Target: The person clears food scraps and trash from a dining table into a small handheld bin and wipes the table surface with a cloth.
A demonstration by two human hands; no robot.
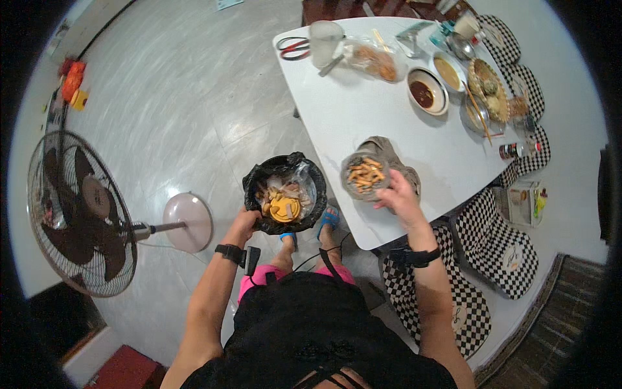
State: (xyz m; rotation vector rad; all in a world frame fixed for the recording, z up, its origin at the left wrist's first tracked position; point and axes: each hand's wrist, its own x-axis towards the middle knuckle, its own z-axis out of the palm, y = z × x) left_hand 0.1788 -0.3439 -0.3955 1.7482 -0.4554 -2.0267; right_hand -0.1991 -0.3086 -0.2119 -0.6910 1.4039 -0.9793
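My left hand (243, 222) is closed on the edge of a trash bin lined with a black bag (259, 170), held in front of my legs beside the table. Inside the bin lie a round yellow lid (285, 209), crumpled clear plastic and bits of waste. My right hand (403, 202) grips a round ashtray (350, 187) by its right side, near the table's left edge. Cigarette butts (366, 174) fill it, and it looks upright. Just behind the ashtray, a grey-brown cloth (389, 150) lies on the white table (327, 117).
A standing fan (84, 211) is on the floor at left. Along the table's far side are scissors (293, 48), a plastic jug (326, 42), a bagged food item (376, 61), a bowl of dark sauce (429, 92) and a basket (481, 71). Checkered chairs (495, 243) line the right.
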